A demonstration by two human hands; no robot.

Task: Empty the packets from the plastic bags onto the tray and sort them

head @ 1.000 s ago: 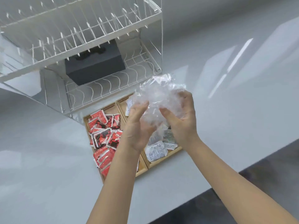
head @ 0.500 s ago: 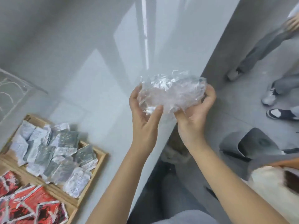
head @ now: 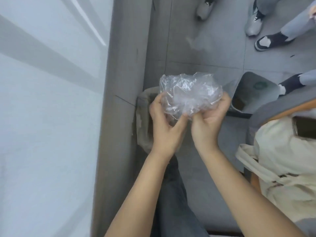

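Note:
A crumpled clear plastic bag (head: 189, 94) is held between both my hands over the floor, to the right of the white table. My left hand (head: 164, 124) grips its left and lower side, thumb pressed toward the middle. My right hand (head: 210, 120) grips its right side, fingers curled round the plastic. I see no packets inside the bag. The tray and the sorted packets are out of view.
The white table (head: 47, 117) fills the left, its grey edge (head: 119, 117) running top to bottom. Below my hands stands a lined bin (head: 143, 120) on the floor. A grey bin (head: 253, 89), a cream tote bag (head: 287, 161) and other people's feet (head: 270, 40) are at right.
My view has swung right, away from the rack and the tray to the floor beside the table. Both hands still hold the crumpled bag, now above the bin.

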